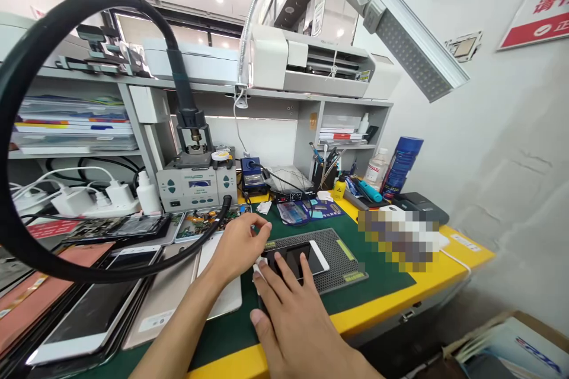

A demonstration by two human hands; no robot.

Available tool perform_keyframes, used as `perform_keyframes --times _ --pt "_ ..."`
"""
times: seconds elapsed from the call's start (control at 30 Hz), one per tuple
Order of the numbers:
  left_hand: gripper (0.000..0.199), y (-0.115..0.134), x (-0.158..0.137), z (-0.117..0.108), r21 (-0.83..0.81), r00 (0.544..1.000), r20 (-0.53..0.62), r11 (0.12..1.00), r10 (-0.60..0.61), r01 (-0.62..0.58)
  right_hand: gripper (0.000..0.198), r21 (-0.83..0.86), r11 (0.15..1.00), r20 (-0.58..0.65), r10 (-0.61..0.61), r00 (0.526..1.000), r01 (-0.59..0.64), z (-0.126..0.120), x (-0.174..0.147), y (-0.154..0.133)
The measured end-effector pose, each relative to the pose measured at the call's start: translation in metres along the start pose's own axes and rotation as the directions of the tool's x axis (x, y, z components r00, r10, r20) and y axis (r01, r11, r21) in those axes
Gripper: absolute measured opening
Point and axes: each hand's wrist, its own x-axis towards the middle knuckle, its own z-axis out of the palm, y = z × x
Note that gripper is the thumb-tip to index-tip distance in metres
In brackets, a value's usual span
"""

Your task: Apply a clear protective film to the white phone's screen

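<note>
Phone [292, 257] lies partly beneath the right grip [291, 302].

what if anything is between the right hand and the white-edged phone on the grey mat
Nothing visible blocks the right hand: its spread fingers reach over the phone. A small white piece shows at some fingertips by the phone's left end; whether it lies beneath them is unclear.

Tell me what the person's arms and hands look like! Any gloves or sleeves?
The left hand and right hand are bare, without gloves. No sleeves, watch or bracelet show, and no rings are visible on the fingers.
</note>
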Motion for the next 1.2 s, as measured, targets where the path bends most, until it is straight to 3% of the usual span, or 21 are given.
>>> perform_keyframes --times 0.13,0.33,0.5,0.7,0.97,1.2 --pt "0.027 -0.002 0.000 0.001 0.017 1.000 0.012 1.000 0.000 0.000 0.056 -0.068 0.998 -0.021 -0.002 1.000 0.000 -0.003 -0.013 0.015" --pt "0.026 -0.002 0.000 0.001 0.044 1.000 0.026 0.999 0.013 -0.015 0.052 -0.237 0.967 -0.095 0.073 0.993 -0.093 -0.012 -0.036 0.053" --pt "0.025 -0.001 -0.001 0.001 0.060 0.999 0.033 0.998 0.021 -0.023 0.051 -0.257 0.954 -0.115 0.132 0.985 -0.158 -0.016 -0.050 0.072" --pt "0.025 -0.003 -0.002 0.003 0.074 0.999 0.035 0.997 0.031 -0.033 0.055 -0.201 0.958 -0.083 0.192 0.978 -0.205 -0.017 -0.047 0.079" --pt "0.024 -0.002 -0.001 0.002 0.078 0.999 0.027 0.996 0.037 -0.039 0.061 -0.149 0.965 -0.020 0.214 0.977 -0.214 -0.027 -0.022 0.086" --pt "0.023 -0.003 -0.002 0.002 0.080 0.999 0.014 0.995 0.052 -0.053 0.066 -0.157 0.976 -0.001 0.152 0.988 -0.150 -0.027 -0.010 0.067"
